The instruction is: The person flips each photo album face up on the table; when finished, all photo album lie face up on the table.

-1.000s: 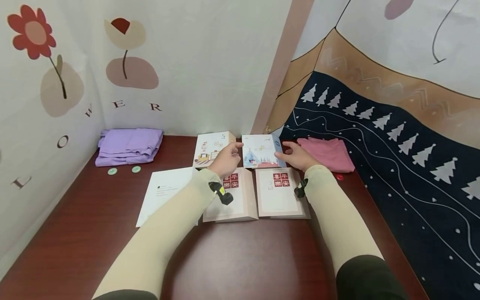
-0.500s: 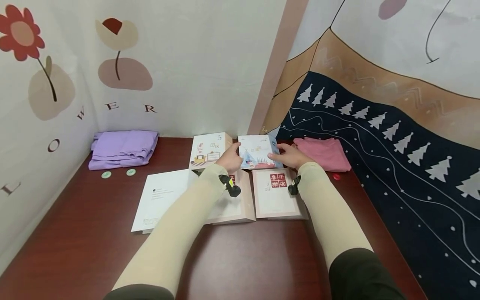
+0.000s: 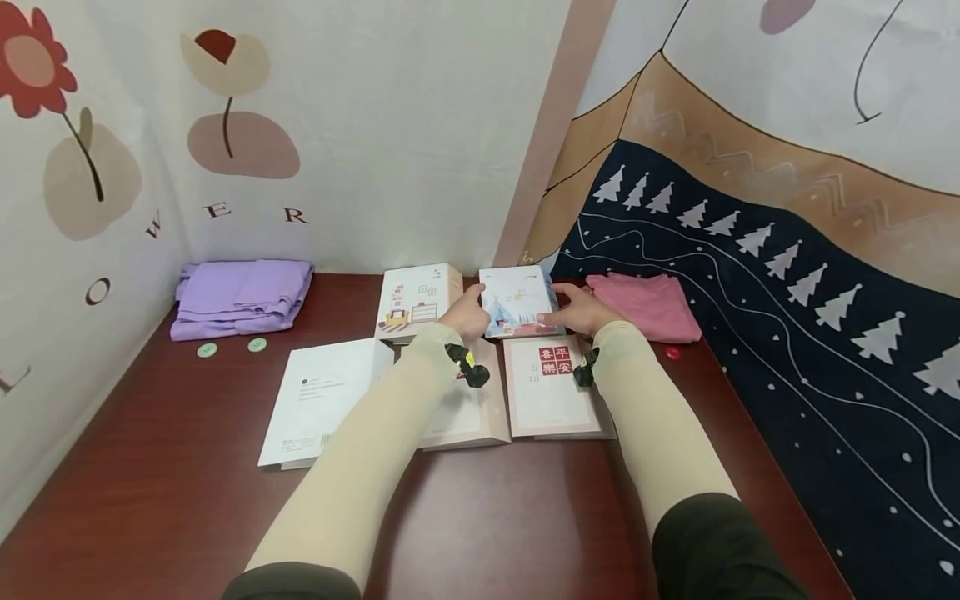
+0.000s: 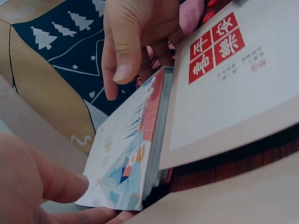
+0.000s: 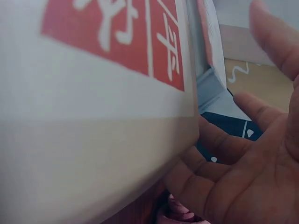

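A small thick book [image 3: 516,293] with a blue tent on its white cover lies at the back of the table, between my hands. At its left edge, my left hand [image 3: 467,317] holds it. In the left wrist view the thumb [image 4: 65,184] lies at the cover's edge, with fingers along the side below. My right hand [image 3: 582,312] is at the other edge. Its thumb [image 4: 125,65] extends over the cover and its fingers are spread, as the right wrist view also shows. Just in front lies a white book [image 3: 551,396] with red characters.
Left of the tent book lies another illustrated book [image 3: 412,300]. A second red-character book [image 3: 457,417] is partly under my left forearm, beside a white book [image 3: 322,396]. Purple cloth [image 3: 243,292], green buttons [image 3: 257,344], pink cloth [image 3: 648,308] and a red button [image 3: 672,353] lie around.
My left hand has moved right to the tent book's left edge. The right hand has come in slightly closer from the right. The head view has shifted a little.
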Available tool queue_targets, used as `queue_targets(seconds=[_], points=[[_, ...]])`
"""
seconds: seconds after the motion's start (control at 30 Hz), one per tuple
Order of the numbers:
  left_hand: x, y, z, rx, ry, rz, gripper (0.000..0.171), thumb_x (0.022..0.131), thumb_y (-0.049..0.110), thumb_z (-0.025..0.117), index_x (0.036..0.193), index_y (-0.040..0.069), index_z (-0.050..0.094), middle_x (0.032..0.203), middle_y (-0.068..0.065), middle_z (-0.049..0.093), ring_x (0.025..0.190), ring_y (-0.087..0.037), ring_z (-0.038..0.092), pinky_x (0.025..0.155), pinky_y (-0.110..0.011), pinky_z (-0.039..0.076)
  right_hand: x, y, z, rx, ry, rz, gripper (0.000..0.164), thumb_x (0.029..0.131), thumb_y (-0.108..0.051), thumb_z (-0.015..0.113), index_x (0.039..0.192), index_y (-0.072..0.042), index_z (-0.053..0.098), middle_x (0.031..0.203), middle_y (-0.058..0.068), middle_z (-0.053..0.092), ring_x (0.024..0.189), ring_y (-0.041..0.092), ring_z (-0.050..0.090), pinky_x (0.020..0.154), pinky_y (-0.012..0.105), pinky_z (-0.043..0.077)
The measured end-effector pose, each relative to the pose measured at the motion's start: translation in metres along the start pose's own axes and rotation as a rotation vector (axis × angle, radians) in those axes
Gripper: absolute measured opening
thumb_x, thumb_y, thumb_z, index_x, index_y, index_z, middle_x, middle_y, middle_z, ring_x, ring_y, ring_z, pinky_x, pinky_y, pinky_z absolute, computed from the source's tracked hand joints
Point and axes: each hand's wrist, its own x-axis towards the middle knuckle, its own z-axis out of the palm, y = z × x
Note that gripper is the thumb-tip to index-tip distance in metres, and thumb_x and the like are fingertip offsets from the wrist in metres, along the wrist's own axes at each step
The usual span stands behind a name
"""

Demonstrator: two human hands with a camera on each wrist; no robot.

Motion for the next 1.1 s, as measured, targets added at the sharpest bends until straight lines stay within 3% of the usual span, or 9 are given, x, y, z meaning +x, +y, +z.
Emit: queue_targets(seconds=[0.23,0.4,0.67,0.97,1.1], points=[[0.006,0.003,0.010,-0.043,0.006,-0.032,0.082,0.099,-0.006,0.041,0.171,0.022,0.012,0.167,-0.020,0.033,0.048,-0.012,0.033,0.045,-0.026,0.033,0.001,0.001,-0.005,-0.090,-0.010,-0.004,0.078,0.098,-0.023,0.074,0.166,-0.018,0.035,0.157,0.022,0.046,0.126,0.033,0.052,0.109,0.046,0.046],[0.011,0.005,0.012,-0.083,0.027,-0.039,0.083,0.097,-0.008,0.046,0.170,0.019,0.017,0.161,-0.019,0.039,0.065,-0.017,0.045,0.054,-0.027,0.042,0.003,0.003,-0.005,0.003,-0.007,0.049,0.072,0.101,-0.013,0.069,0.165,-0.023,0.038,0.150,0.018,0.050,0.117,0.029,0.058,0.092,0.038,0.053],[0.020,0.005,0.008,-0.066,0.007,-0.051,0.069,0.101,-0.003,0.044,0.167,0.012,0.027,0.153,-0.023,0.047,0.091,-0.027,0.062,0.076,-0.034,0.058,0.006,0.005,-0.007,0.102,-0.015,0.069,0.070,0.103,-0.007,0.063,0.166,-0.022,0.036,0.141,0.020,0.055,0.111,0.027,0.063,0.084,0.034,0.056],[0.023,0.005,0.008,-0.023,0.004,-0.037,0.066,0.101,0.000,0.044,0.165,0.011,0.031,0.139,-0.022,0.054,0.078,-0.020,0.059,0.070,-0.028,0.058,0.009,0.008,-0.007,0.146,-0.002,0.093,0.067,0.105,-0.004,0.059,0.166,-0.025,0.037,0.138,0.019,0.058,0.109,0.027,0.065,0.079,0.034,0.057],[0.022,0.008,0.010,0.018,0.008,-0.017,0.066,0.101,0.000,0.044,0.165,0.010,0.032,0.123,-0.018,0.057,0.071,-0.016,0.055,0.069,-0.026,0.057,0.009,0.010,-0.007,0.158,0.001,0.104,0.067,0.106,-0.004,0.057,0.166,-0.026,0.036,0.137,0.019,0.058,0.109,0.027,0.065,0.079,0.034,0.056]])
